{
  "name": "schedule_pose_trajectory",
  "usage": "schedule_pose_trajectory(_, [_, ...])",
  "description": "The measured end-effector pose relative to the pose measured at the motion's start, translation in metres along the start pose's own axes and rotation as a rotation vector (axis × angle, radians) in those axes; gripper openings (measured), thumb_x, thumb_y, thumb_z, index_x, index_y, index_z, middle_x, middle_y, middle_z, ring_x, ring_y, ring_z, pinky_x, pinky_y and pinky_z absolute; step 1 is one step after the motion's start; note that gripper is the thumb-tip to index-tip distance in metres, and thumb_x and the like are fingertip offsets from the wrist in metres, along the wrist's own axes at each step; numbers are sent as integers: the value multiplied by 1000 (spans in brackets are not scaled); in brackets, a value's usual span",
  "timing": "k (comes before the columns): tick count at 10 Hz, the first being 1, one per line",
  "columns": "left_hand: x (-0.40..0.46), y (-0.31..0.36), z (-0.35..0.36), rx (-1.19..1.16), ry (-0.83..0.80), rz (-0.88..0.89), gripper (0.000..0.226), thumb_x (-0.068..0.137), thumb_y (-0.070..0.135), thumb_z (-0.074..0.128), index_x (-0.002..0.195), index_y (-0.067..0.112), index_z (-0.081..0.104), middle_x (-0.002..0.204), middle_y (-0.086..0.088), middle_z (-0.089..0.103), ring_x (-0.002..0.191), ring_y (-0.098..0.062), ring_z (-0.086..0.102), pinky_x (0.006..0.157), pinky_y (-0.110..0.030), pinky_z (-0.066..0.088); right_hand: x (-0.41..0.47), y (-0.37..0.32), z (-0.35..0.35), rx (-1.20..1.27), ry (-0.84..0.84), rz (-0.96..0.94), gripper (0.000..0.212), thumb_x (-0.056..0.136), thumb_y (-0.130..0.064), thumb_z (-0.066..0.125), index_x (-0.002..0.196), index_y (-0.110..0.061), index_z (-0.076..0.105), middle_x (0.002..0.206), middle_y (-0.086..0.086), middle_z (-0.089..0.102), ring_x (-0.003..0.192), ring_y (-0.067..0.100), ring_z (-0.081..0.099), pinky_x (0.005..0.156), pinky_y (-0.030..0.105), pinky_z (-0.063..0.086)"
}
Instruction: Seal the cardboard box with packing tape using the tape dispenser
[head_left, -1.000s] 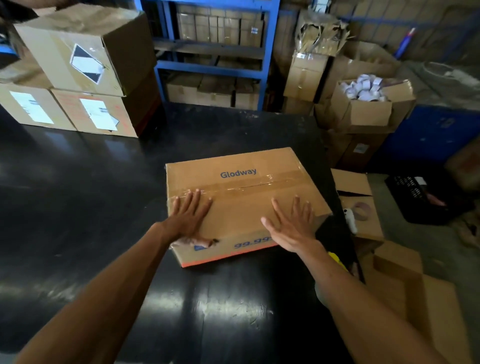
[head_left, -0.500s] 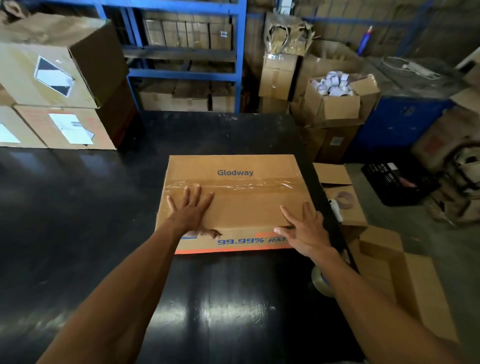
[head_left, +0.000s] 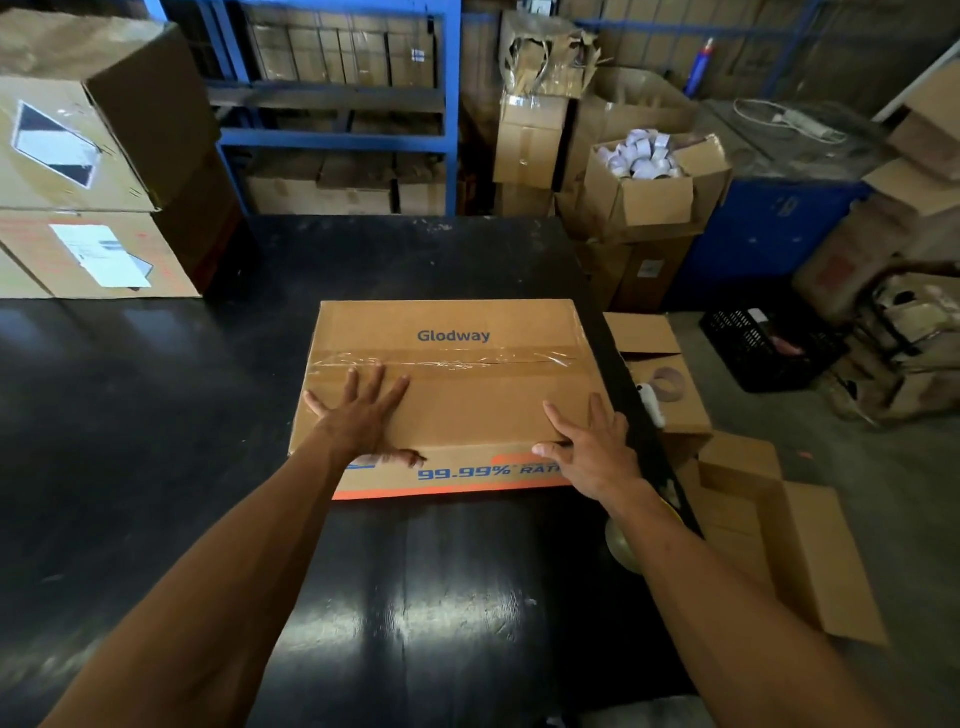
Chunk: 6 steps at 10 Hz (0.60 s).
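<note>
A flat brown cardboard box (head_left: 467, 332) marked "Glodway" lies on the black table (head_left: 156, 415), square to me. A strip of clear packing tape (head_left: 467, 359) runs across its top seam. My left hand (head_left: 358, 415) rests flat on the near left of the lid, thumb hooked over the front edge. My right hand (head_left: 589, 449) grips the near right corner, fingers on top. A tape roll (head_left: 621, 545) shows at the table's right edge, partly hidden by my right forearm. A tape dispenser with a roll (head_left: 657, 389) lies on a carton off the table to the right.
Stacked labelled cartons (head_left: 93, 171) stand on the table's far left. Blue shelving (head_left: 337, 104) with boxes is behind the table. On the right are an open box of white rolls (head_left: 644, 171), flattened cartons (head_left: 789, 540) and a black crate (head_left: 769, 343).
The box has turned from skewed to square with me. My right hand slid from the lid's middle to the near right corner. My left hand stayed flat on the lid.
</note>
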<state>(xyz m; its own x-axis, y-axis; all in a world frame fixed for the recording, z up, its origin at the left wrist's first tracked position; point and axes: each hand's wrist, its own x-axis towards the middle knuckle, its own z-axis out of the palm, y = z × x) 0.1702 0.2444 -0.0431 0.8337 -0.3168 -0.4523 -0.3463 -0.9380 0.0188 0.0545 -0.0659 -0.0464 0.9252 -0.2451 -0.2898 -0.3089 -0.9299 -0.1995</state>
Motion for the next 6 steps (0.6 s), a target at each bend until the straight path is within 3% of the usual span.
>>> schedule_pose_trajectory(3, [-2,1,0,0,6,2,138,57,91,60,153,41,-25,163,0,-32,149,-38,-25,102,-86,2,1,-1,1,26,-22,29,72,85,-71,48,145,-61,9,160,1,-10,141,39,-3,110,61,26])
schedule_pose_trajectory(4, [-4,3,-1,5,0,1,138,57,91,62,153,41,-24,163,0,-32,150,-38,-25,102,-86,4,0,-1,2,50,-37,29,73,86,-71,49,146,-60,9,161,2,-13,143,44,-12,114,65,16])
schedule_pose_trajectory(5, [-5,4,-1,-15,18,-16,135,61,88,62,155,39,-21,164,-2,-29,150,-39,-22,104,-84,5,3,-3,-3,39,-56,46,74,86,-72,46,146,-60,5,161,5,-18,142,46,-22,112,69,-3])
schedule_pose_trajectory(6, [-15,14,31,-29,310,32,124,69,90,48,161,27,-7,167,-17,-14,153,-43,-6,108,-82,12,-2,-7,4,-35,4,52,78,87,-73,41,147,-57,-8,158,9,-29,140,44,-31,108,72,-12])
